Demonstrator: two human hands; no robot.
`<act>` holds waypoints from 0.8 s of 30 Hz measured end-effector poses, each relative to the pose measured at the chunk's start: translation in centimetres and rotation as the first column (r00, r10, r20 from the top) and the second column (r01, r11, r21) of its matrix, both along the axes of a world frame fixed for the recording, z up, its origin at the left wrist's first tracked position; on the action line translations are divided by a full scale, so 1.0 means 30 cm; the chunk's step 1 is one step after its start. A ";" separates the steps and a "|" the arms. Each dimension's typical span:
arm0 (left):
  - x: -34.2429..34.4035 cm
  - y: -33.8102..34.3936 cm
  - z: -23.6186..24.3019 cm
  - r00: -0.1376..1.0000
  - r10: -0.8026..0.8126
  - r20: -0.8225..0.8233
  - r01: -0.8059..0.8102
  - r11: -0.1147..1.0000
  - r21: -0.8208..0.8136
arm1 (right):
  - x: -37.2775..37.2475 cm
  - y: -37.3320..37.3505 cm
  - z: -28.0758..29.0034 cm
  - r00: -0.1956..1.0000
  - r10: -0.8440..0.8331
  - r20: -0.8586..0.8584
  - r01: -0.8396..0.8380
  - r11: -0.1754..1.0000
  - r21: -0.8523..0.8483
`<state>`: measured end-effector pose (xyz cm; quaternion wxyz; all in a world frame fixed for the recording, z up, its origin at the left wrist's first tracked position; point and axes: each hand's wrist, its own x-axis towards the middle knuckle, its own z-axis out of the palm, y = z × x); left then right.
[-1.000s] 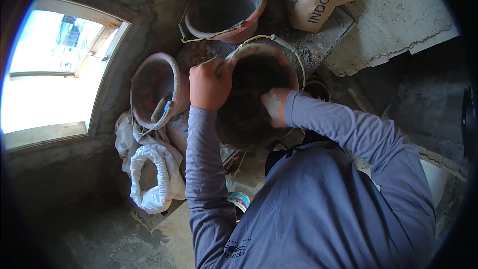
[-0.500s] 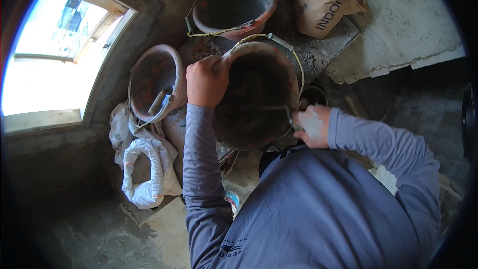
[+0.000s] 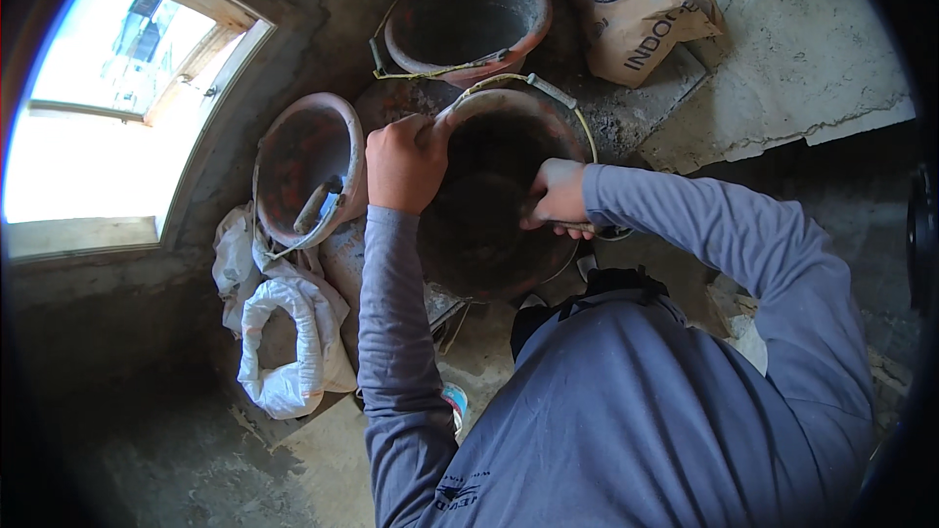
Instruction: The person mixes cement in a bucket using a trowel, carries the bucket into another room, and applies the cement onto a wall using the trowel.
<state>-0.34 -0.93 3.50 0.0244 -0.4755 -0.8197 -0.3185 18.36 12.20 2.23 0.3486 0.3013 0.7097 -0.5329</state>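
Observation:
My left hand (image 3: pixel 406 164) is closed on the left rim of a large bucket (image 3: pixel 523 101), with the thumb over the edge. Its mouth faces me, and the inside is dark, so the contents are hard to make out. A yellowish wire handle with a pale grip (image 3: pixel 552 90) rests up along the far rim. My right hand (image 3: pixel 558 198) is over the right part of the bucket's mouth, fingers wrapped round a trowel (image 3: pixel 585 228). The trowel's handle end sticks out below the fist, while its blade is lost in the dark.
A second bucket (image 3: pixel 533 44) stands behind, and a third (image 3: pixel 342 117) stands left with a brown-handled tool (image 3: pixel 315 207) at its rim. A torn paper sack (image 3: pixel 636 24) lies at the far right. Nearer left sits a rolled-top white sack (image 3: pixel 293 391), below a bright window frame (image 3: pixel 210 122).
My right hand with the trowel has moved left and away from me, from the bucket's right edge to over its mouth. My left hand keeps its hold on the rim.

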 end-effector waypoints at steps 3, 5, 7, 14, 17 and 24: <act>0.005 -0.008 -0.009 1.000 -0.011 0.022 0.010 0.998 0.064 | 0.049 -0.001 0.058 0.985 -0.170 -0.024 0.168 0.982 -0.082; 0.017 -0.009 -0.016 1.000 -0.019 0.017 0.017 0.994 0.108 | 0.086 0.011 0.121 0.979 -0.115 -0.168 0.142 0.976 0.162; 0.030 0.000 0.009 1.000 -0.028 0.012 0.027 0.995 0.095 | 0.106 0.035 -0.055 0.901 0.195 -0.387 -0.020 0.911 0.412; 0.046 0.052 0.007 0.997 -0.074 -0.014 0.074 0.995 0.060 | 0.104 -0.130 -0.004 0.899 0.410 -0.154 -0.256 0.777 0.575; 0.057 0.031 0.002 0.998 -0.060 0.021 0.058 0.994 0.093 | 0.171 -0.103 0.047 0.855 0.468 -0.226 -0.265 0.766 0.586; 0.072 0.019 0.010 1.000 -0.028 0.014 0.026 0.996 0.083 | 0.238 -0.145 -0.060 0.830 0.543 -0.125 -0.379 0.715 0.588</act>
